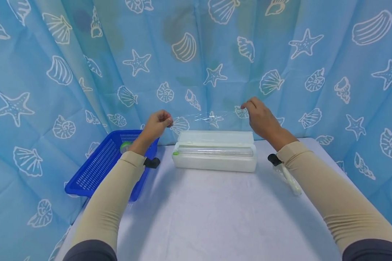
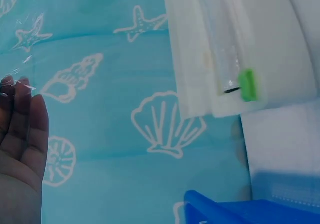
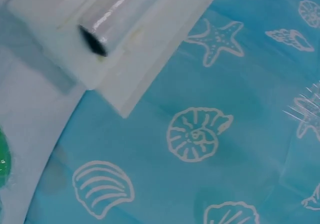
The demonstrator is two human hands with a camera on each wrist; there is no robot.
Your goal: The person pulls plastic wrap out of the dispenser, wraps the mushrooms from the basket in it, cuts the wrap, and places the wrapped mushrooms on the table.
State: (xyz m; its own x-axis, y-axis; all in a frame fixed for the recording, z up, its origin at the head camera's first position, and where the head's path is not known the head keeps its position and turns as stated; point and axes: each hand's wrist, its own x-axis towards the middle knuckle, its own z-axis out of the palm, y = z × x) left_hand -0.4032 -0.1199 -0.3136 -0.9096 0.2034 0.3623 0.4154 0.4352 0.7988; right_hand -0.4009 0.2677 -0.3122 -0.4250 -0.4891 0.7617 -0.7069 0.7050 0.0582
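Observation:
A thin strip of clear cling film (image 1: 212, 115) is stretched in the air between both hands. My left hand (image 1: 156, 125) pinches its left end, and the film's glints (image 2: 25, 64) show above the fingertips in the left wrist view. At the other end, my right hand (image 1: 261, 117) pinches the film between thumb and fingers; this hand is outside the right wrist view. Below and between them, a white cling film dispenser box (image 1: 213, 163) stands with its lid (image 1: 215, 137) raised. Inside lies a roll of film (image 1: 215, 151), and a green piece (image 2: 248, 85) sits at the box's left end.
A blue basket (image 1: 81, 188) stands at the left, holding a clear item with a green rim (image 1: 125, 146). Right of the box, a clear plastic bag with something pale (image 1: 292, 181) lies partly under the right forearm. A shell-patterned curtain (image 1: 183, 83) hangs behind the white table (image 1: 209, 217).

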